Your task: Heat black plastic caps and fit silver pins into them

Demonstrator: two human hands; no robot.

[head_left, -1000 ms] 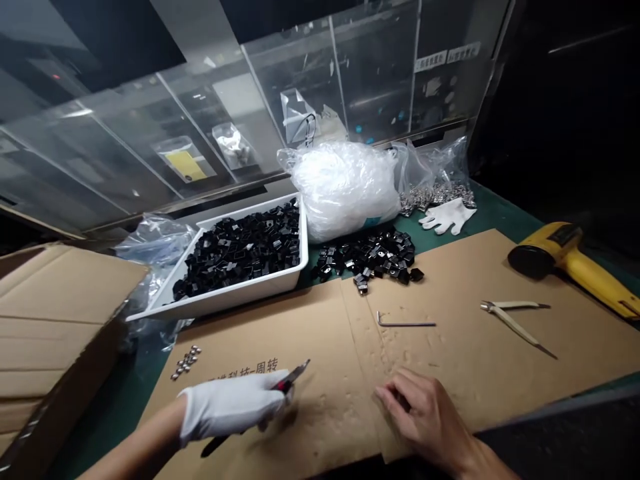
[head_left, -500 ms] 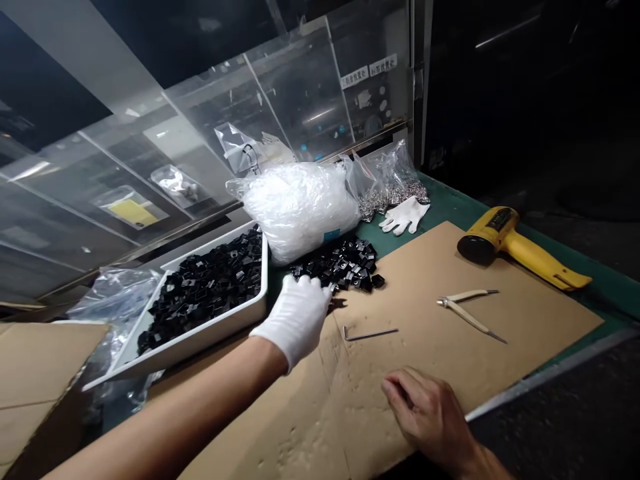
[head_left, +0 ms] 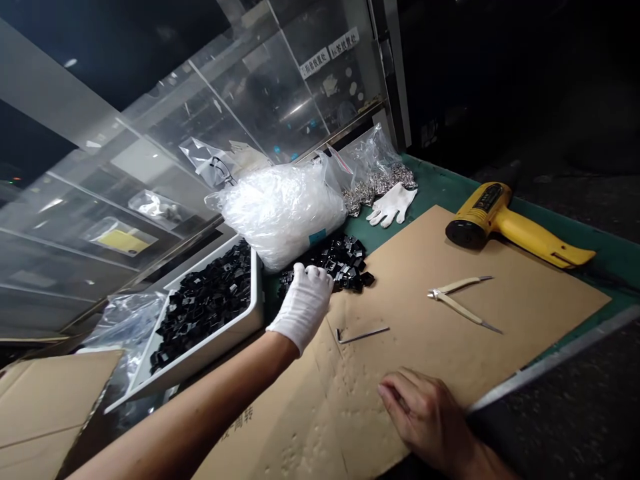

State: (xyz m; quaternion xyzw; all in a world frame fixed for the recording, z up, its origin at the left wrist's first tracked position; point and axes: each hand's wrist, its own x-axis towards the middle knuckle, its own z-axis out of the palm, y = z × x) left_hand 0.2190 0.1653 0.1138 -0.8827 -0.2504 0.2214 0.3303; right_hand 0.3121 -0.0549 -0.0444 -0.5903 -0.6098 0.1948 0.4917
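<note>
My left hand (head_left: 305, 300), in a white glove, reaches to the near edge of a loose pile of small black parts (head_left: 345, 263). Its fingers are bent and closed; whatever is in them is hidden. My bare right hand (head_left: 425, 413) rests curled at the near edge of a cardboard sheet (head_left: 410, 300), with nothing seen in it. Between the two hands lies an L-shaped hex key (head_left: 363, 335). A pair of pliers (head_left: 457, 300) with pale handles lies spread apart further right on the sheet.
Left of the pile, a white tray (head_left: 257, 310) holds many more black parts. A stuffed clear plastic bag (head_left: 285, 210), bags of small metal parts (head_left: 355, 193) and a white glove (head_left: 393, 205) lie behind. A yellow heat gun (head_left: 515, 223) lies right, a cardboard box (head_left: 50, 400) left.
The camera view has shifted slightly. My left hand stays by the pile, its fingers a little further over the black parts' near edge. My right hand has hardly moved.
</note>
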